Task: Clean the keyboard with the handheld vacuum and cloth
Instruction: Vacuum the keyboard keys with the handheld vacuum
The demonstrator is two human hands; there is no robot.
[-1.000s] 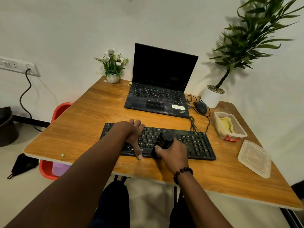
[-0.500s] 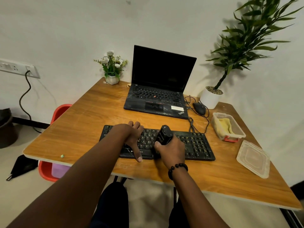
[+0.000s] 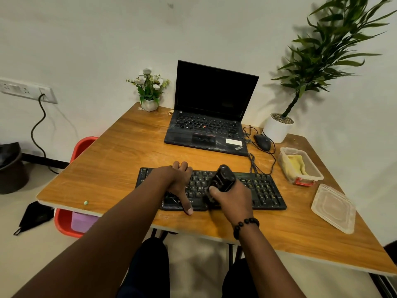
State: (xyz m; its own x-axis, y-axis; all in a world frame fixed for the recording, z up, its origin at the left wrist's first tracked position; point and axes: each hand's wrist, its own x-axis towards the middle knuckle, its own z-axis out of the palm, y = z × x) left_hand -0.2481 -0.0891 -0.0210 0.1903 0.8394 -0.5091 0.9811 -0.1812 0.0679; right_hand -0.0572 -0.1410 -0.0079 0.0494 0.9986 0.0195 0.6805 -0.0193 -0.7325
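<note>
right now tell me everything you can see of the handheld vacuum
The handheld vacuum is a small, stubby black unit, plastic by its look. The right hand grips it, tilted, its lower end down on the keyboard near the middle keys. Its nozzle is hidden. The left hand rests on the keyboard beside it, apart.
</note>
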